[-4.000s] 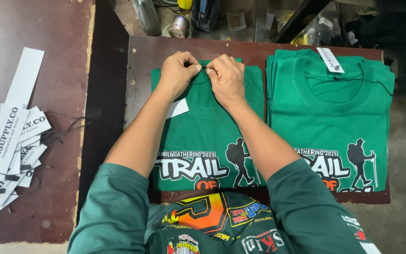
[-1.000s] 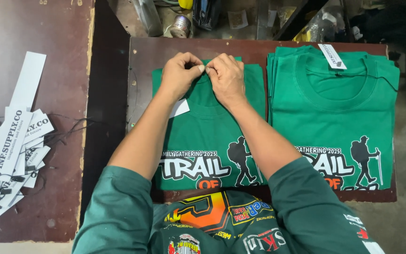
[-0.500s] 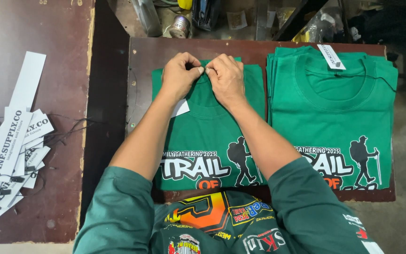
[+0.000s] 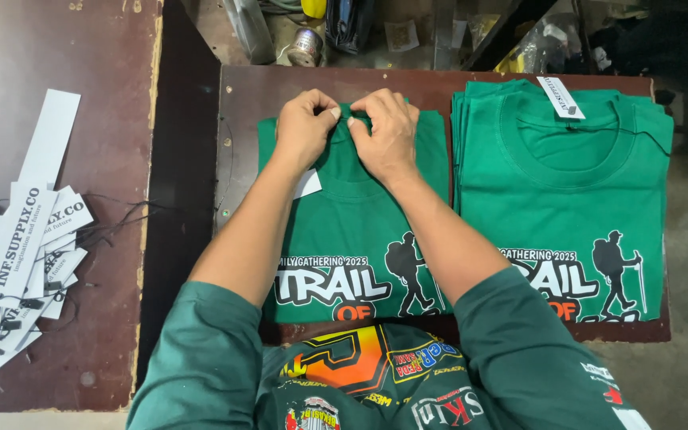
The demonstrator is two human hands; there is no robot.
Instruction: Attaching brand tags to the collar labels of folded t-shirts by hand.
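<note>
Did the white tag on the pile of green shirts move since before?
No. The white tag lies at the collar of the shirt pile, near the table's far edge, as before.

A bright green T-shirt (image 4: 360,231) is seen under the hands, printed across the chest with white block lettering outlined in black, a black hiker silhouette and a strip of orange-red letters beneath. The same green and the same print are shown by the folded stack of shirts (image 4: 567,207) just beside it, topped by a white paper tag (image 4: 560,98) with small black print. A dark reddish-brown surface is presented by the bench (image 4: 280,87). White hang tags (image 4: 21,247) with black lettering and thin black strings are spread at the far left. Dark teal-green sleeves (image 4: 201,358) are worn, with orange, yellow and black patches on the chest.
</note>
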